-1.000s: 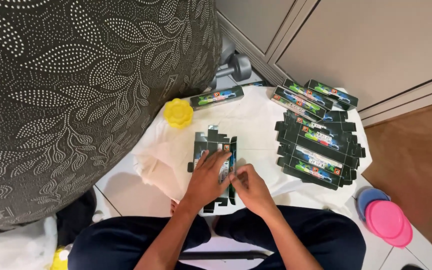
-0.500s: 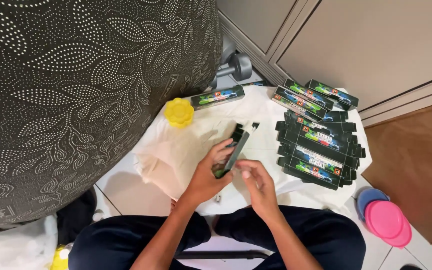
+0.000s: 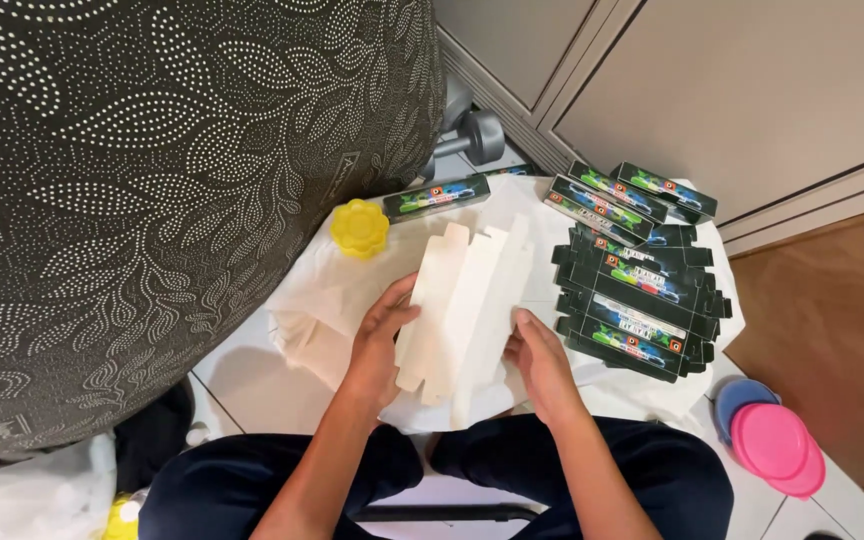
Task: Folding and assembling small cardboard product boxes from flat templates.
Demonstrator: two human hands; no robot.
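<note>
Head view: left hand (image 3: pixel 380 345) grips left edge of flattened carton blank (image 3: pixel 467 310), plain white side up, at frame centre; right hand (image 3: pixel 542 365) clasps its right edge, fingers curled; blank held just above white cloth (image 3: pixel 322 290); stack of flat black printed cartons (image 3: pixel 637 295) right of centre; folded black boxes (image 3: pixel 617 190) upper right; yellow flower-shaped lid (image 3: pixel 359 227) upper left of blank; dumbbell (image 3: pixel 472 135) at top; pink lid (image 3: pixel 777 448) lower right.

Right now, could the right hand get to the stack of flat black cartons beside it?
Probably yes. The right hand holds the white carton blank at its right edge, and the stack of flat black cartons lies just to its right, with nothing between; it must let go first.
</note>
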